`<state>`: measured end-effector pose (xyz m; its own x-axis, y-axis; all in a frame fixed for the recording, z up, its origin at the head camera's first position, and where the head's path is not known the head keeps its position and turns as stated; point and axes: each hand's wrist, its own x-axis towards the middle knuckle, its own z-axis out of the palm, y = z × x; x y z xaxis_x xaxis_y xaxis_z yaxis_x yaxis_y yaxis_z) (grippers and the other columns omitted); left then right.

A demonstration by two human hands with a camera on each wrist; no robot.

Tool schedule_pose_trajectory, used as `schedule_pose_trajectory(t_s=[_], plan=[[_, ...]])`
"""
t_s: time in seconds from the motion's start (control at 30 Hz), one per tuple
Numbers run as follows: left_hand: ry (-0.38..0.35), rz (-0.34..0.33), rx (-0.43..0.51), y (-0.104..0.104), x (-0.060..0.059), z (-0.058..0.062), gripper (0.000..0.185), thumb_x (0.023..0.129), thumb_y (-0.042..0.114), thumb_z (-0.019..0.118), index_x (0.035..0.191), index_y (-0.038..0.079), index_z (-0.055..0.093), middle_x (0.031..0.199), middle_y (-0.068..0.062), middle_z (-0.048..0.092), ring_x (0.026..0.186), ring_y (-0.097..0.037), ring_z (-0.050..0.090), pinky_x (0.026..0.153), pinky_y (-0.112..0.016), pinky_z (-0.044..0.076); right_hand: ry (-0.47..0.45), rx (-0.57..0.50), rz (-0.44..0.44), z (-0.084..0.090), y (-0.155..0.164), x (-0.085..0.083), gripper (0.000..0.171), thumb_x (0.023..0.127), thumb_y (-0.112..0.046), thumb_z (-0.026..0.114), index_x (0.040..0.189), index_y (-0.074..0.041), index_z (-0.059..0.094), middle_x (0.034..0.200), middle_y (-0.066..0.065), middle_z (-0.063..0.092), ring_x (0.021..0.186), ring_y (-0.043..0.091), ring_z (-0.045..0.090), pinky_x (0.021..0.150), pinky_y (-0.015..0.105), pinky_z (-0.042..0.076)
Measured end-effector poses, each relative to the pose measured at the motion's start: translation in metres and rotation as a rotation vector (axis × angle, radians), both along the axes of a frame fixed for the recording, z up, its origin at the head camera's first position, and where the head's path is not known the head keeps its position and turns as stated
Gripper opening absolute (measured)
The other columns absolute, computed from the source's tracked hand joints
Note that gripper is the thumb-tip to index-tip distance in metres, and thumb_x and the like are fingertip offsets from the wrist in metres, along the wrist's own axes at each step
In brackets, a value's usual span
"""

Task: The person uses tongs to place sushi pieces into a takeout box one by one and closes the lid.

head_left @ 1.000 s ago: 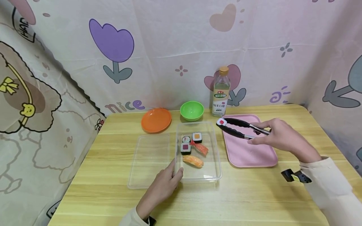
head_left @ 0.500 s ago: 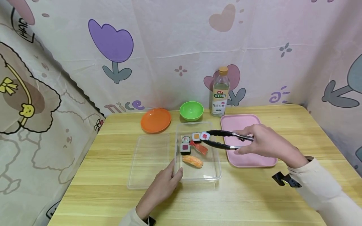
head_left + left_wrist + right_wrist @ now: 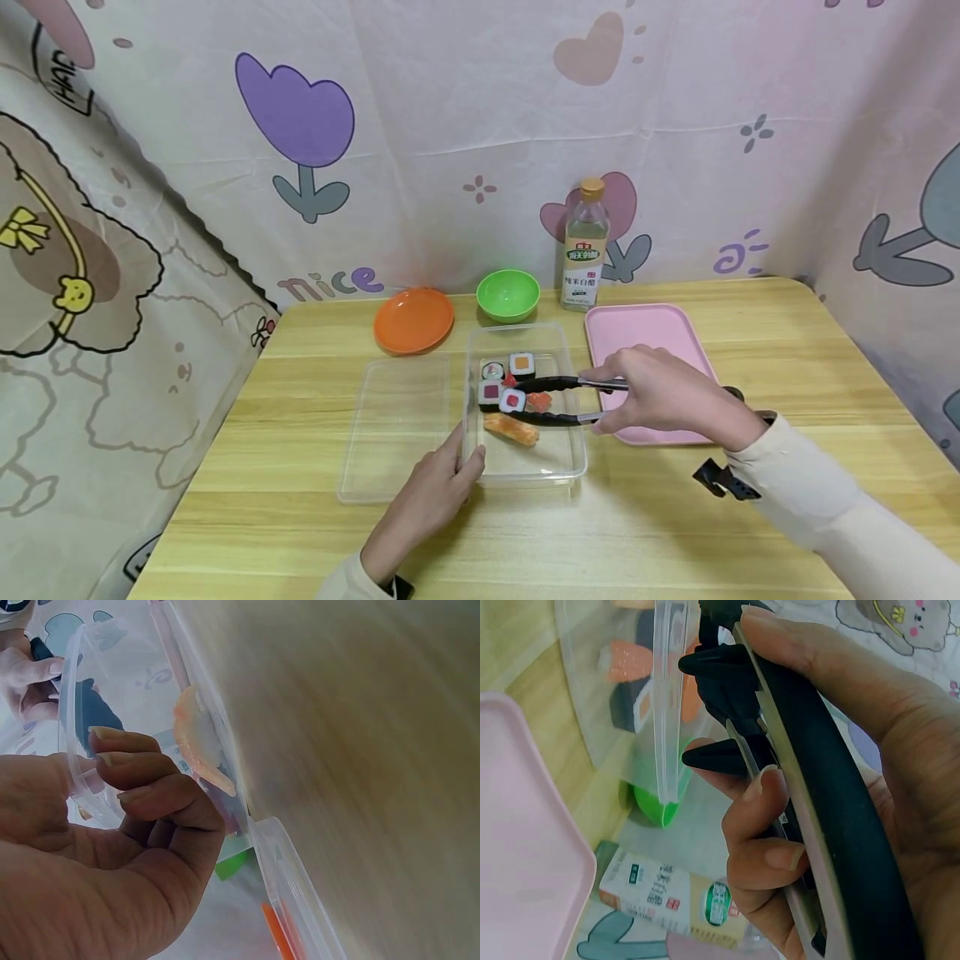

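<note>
My left hand (image 3: 431,492) grips the near left side of a clear plastic container (image 3: 558,450), thumb over its rim. With my right hand (image 3: 663,396) I hold black-and-silver tongs (image 3: 551,383), reaching over the container from the right. Their tips pinch a sushi roll (image 3: 513,401) with a red centre, above the pieces inside. Those are a purple-centred roll (image 3: 489,392), an orange-centred roll (image 3: 522,364), a small round roll (image 3: 492,369), a shrimp piece (image 3: 540,402) partly behind the tongs, and an orange nigiri (image 3: 510,430). The right wrist view shows the tongs' handles (image 3: 840,787) in my palm.
A clear lid (image 3: 390,433) lies left of the container. Behind stand an orange plate (image 3: 414,320), a green bowl (image 3: 508,295) and a vinegar bottle (image 3: 583,258). On the right is a pink tray (image 3: 652,329), partly under my right hand. A printed cloth hangs behind the table.
My right hand has carried the tongs and the red-centred roll leftward and nearer, from beside the pink tray to over the container. The left hand and container have stayed in place.
</note>
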<state>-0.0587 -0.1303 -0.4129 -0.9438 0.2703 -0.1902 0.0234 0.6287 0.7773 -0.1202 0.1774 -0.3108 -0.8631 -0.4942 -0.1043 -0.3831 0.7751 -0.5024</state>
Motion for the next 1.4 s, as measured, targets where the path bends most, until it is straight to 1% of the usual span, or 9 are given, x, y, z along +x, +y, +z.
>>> schedule_pose_trajectory(t_s=[0.13,0.2,0.3,0.43,0.67,0.97,1.13,1.27,1.4], plan=[[0.004,-0.003,-0.005,0.000,0.000,0.000,0.054,0.108,0.037,0.046,0.156,0.013,0.037,0.052,0.008,0.047,0.044,-0.008,0.034,0.041,-0.026,0.029,-0.003,0.040,0.014,0.000,-0.009,0.001,0.062,0.066,-0.032,0.095,0.121,-0.010,0.076,0.114,0.005,0.074,0.079,0.016,0.055,0.065,0.034,0.044],[0.003,-0.005,-0.005,0.001,0.000,0.000,0.054,0.108,0.037,0.045,0.156,0.013,0.037,0.051,0.009,0.047,0.044,-0.008,0.034,0.041,-0.026,0.029,0.008,0.063,0.033,-0.001,-0.013,0.002,0.063,0.066,-0.033,0.095,0.121,-0.012,0.076,0.113,0.004,0.074,0.085,0.016,0.059,0.068,0.035,0.048],[-0.001,-0.003,0.002,0.001,0.001,0.000,0.056,0.108,0.038,0.046,0.157,0.013,0.035,0.052,0.008,0.047,0.044,-0.008,0.034,0.041,-0.026,0.028,0.012,0.089,0.060,-0.001,-0.019,0.003,0.062,0.066,-0.033,0.095,0.122,-0.014,0.076,0.114,0.004,0.074,0.081,0.015,0.060,0.069,0.037,0.050],[-0.006,0.000,0.014,0.001,0.001,0.000,0.058,0.107,0.040,0.046,0.158,0.014,0.034,0.052,0.008,0.048,0.043,-0.008,0.034,0.040,-0.025,0.027,-0.013,0.096,0.075,-0.001,-0.025,0.005,0.062,0.066,-0.030,0.094,0.123,-0.016,0.075,0.116,0.004,0.074,0.067,0.013,0.052,0.064,0.035,0.048],[-0.004,-0.008,0.024,0.001,0.001,-0.002,0.059,0.106,0.041,0.048,0.159,0.018,0.033,0.053,0.008,0.050,0.043,-0.006,0.035,0.039,-0.025,0.027,-0.024,0.104,0.098,-0.001,-0.032,0.006,0.062,0.064,-0.028,0.095,0.122,-0.017,0.076,0.117,0.005,0.073,0.069,0.014,0.051,0.062,0.034,0.045],[0.003,-0.018,0.021,0.001,0.001,-0.001,0.056,0.107,0.040,0.047,0.158,0.017,0.035,0.053,0.008,0.050,0.043,-0.006,0.036,0.039,-0.026,0.029,-0.032,0.118,0.121,-0.002,-0.034,0.005,0.061,0.064,-0.028,0.095,0.121,-0.017,0.076,0.115,0.005,0.074,0.082,0.012,0.063,0.076,0.041,0.054],[-0.004,-0.013,0.018,0.001,0.001,0.000,0.058,0.107,0.039,0.047,0.159,0.018,0.033,0.054,0.007,0.051,0.043,-0.007,0.037,0.039,-0.026,0.029,-0.051,0.115,0.135,0.000,-0.036,0.003,0.061,0.063,-0.024,0.095,0.120,-0.013,0.076,0.116,0.005,0.074,0.066,0.010,0.054,0.066,0.034,0.051],[-0.004,-0.012,0.013,0.001,0.001,0.001,0.057,0.107,0.038,0.047,0.159,0.018,0.033,0.055,0.007,0.052,0.044,-0.008,0.038,0.040,-0.026,0.030,-0.066,0.115,0.147,0.000,-0.038,0.001,0.059,0.063,-0.020,0.095,0.119,-0.010,0.076,0.117,0.004,0.074,0.060,0.010,0.049,0.057,0.030,0.047],[-0.001,-0.008,0.008,0.001,0.000,0.001,0.055,0.107,0.037,0.047,0.157,0.017,0.035,0.054,0.007,0.051,0.044,-0.008,0.037,0.040,-0.026,0.030,-0.072,0.122,0.153,0.001,-0.039,-0.002,0.058,0.063,-0.020,0.095,0.117,-0.010,0.076,0.117,0.003,0.073,0.056,0.010,0.047,0.055,0.029,0.045]])
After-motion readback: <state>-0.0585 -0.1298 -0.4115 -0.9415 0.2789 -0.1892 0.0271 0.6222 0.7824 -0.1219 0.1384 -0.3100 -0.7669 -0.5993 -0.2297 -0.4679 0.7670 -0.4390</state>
